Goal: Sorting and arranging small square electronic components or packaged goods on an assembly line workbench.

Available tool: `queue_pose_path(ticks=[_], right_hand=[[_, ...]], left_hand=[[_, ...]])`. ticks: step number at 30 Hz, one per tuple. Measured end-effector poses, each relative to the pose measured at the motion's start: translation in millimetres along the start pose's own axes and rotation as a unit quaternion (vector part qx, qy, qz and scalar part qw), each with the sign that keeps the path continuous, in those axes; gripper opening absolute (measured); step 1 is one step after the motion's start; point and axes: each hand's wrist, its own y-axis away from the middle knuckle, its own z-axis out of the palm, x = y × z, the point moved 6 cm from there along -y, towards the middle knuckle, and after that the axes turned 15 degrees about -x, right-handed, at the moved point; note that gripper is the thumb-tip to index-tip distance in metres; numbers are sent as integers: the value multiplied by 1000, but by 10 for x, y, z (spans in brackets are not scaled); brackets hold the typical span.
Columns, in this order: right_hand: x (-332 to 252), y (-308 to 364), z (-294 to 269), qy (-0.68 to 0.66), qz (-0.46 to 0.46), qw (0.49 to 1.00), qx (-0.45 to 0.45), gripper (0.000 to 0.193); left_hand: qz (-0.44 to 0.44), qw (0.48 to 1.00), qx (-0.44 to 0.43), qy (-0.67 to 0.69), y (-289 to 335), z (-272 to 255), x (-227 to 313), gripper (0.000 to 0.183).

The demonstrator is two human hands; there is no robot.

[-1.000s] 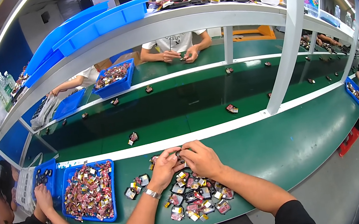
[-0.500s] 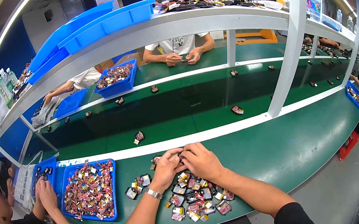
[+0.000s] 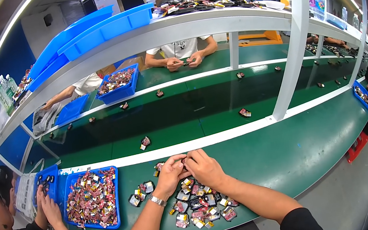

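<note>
Hands at green bench point(image 3: 294, 160): left hand point(image 3: 170, 176) and right hand point(image 3: 204, 168) meet fingertip to fingertip, pinching one small part point(image 3: 184, 161) between them (mostly hidden), just above the pile of small parts point(image 3: 200, 204); blue tray point(image 3: 115, 196) of parts lies left.

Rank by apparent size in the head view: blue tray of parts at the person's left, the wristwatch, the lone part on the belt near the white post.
1. Blue tray of parts, clearly largest.
2. Lone part on the belt and wristwatch look about alike; the part lies farther from the camera, so no ranking between them.
</note>
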Motion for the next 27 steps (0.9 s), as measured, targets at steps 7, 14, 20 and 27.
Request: queue_pose_path(ticks=[7,14,20,27], right_hand=[[110,19,-109,-93,27,994,53,14],[466,-148,50,-309,147,939,-5,15],[1666,-587,427,-251,372,894,16,17],[988,-1074,543,-97,194,976,-5,26]], left_hand=[[-4,1000,-16,7,-38,-67,-67,28],[40,998,48,-25,18,-71,-11,37],[102,953,119,-258,71,-138,128,19],[229,864,214,-395,226,21,437,6]])
